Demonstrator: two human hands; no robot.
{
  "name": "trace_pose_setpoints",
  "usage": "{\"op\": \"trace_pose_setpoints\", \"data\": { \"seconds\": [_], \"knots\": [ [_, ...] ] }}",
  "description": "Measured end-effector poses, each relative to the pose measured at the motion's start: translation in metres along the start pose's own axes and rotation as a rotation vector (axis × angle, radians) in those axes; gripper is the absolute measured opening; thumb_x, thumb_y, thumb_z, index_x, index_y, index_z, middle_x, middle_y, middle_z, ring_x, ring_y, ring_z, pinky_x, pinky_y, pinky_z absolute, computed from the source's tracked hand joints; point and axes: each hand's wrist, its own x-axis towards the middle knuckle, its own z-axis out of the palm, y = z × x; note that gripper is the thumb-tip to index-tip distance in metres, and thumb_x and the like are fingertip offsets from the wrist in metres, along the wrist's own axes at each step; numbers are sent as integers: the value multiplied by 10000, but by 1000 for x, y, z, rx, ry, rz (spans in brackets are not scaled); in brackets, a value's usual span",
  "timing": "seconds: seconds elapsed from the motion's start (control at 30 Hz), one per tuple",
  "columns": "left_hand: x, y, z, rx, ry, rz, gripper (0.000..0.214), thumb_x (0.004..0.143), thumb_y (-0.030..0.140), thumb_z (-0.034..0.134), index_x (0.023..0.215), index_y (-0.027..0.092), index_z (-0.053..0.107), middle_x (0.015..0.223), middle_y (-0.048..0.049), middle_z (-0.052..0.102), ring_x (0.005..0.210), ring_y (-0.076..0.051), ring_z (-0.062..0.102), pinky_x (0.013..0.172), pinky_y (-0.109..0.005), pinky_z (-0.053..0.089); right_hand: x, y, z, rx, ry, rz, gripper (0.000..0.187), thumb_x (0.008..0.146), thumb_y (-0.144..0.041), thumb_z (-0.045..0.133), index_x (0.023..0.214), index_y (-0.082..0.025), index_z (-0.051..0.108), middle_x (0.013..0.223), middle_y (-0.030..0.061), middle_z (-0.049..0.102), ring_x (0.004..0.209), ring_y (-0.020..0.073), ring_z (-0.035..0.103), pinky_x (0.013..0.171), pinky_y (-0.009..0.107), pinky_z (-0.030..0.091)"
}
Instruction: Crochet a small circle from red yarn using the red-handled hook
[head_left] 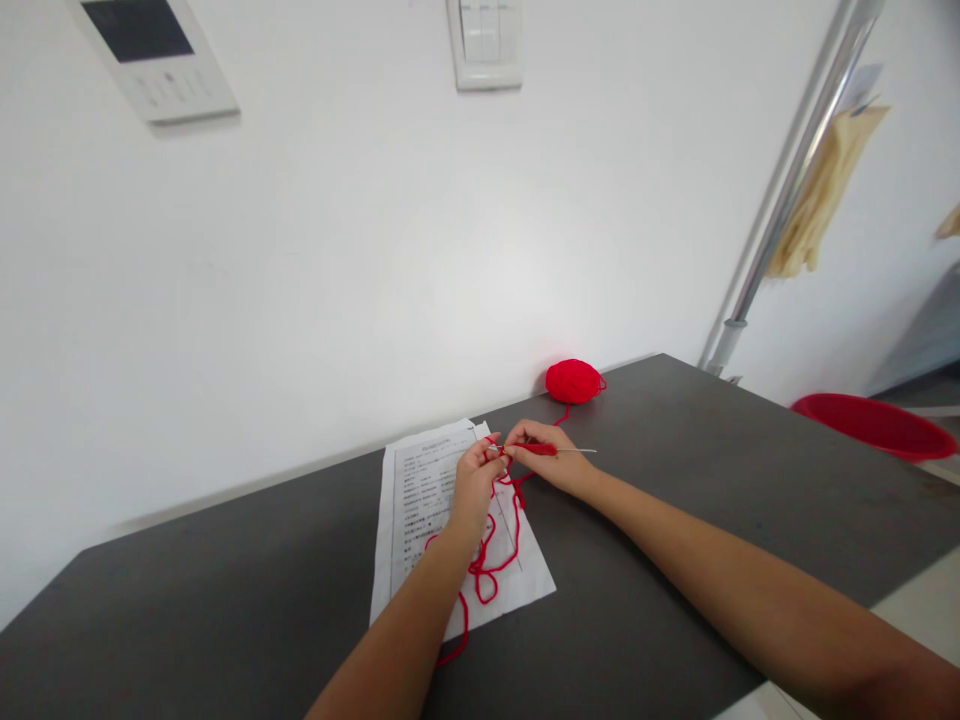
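Between thumb and fingers, my right hand (546, 440) holds a crochet hook (541, 449) with a red grip and a thin pale shaft sticking out to the right. My left hand (476, 475) pinches red yarn (516, 492) right at the hook's tip, and the two hands almost meet. Small loops at the fingertips are too fine to make out. Loose strands hang below and lie curled over printed paper sheets (405, 540). From behind my right hand, a strand runs back to a red ball of yarn (574, 382) by the wall.
The dark grey table (225, 590) stands against a white wall (337, 250). To the right are a metal pole (795, 190), a red basin (874, 425) and a hanging beige cloth (825, 195). A wall panel (157, 60) and a switch (486, 45) sit above.
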Motion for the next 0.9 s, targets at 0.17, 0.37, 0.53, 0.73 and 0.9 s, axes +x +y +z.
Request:
{"op": "trace_pose_setpoints", "data": {
  "seconds": [0.17, 0.37, 0.53, 0.73, 0.9],
  "knots": [
    [1, -6, 3, 60, -1, 7, 300, 944, 330, 632, 1189, 157, 619, 1123, -77, 669, 913, -197, 672, 782, -391, 588, -1, -5, -7, -120, -104, -158, 68, 827, -198, 631, 761, -206, 624, 770, 16, 660, 703, 159, 582, 694, 281, 473],
    [2, -7, 2, 106, -13, 28, 292, 940, 312, 639, 1187, 157, 621, 1103, -70, 673, 896, -192, 672, 778, -387, 587, -1, 2, -9, -235, -109, -284, 94, 835, -124, 587, 785, -203, 576, 774, 12, 636, 712, 154, 583, 688, 267, 482],
    [4, -9, 0, 140, -15, 30, 320, 942, 330, 634, 1213, 162, 613, 1167, -86, 661, 956, -212, 671, 811, -413, 586, 0, 7, -9, -329, -78, -370, 85, 856, -126, 583, 855, -210, 586, 821, 37, 641, 765, 180, 582, 725, 302, 493],
    [4, -11, 5, 151, -30, 30, 347, 944, 344, 628, 1244, 172, 605, 1244, -102, 639, 1036, -237, 658, 866, -450, 575, 3, 4, -13, -418, -55, -446, 70, 895, -153, 573, 907, -217, 600, 930, 85, 665, 905, 228, 597, 821, 370, 508],
    [3, -11, 7, 116, -51, 22, 350, 944, 349, 628, 1245, 170, 605, 1242, -102, 641, 1036, -238, 659, 866, -452, 575, 5, 6, -15, -445, -103, -483, 85, 925, -163, 554, 908, -212, 622, 874, 70, 692, 847, 208, 632, 776, 342, 530]
  ]
}}
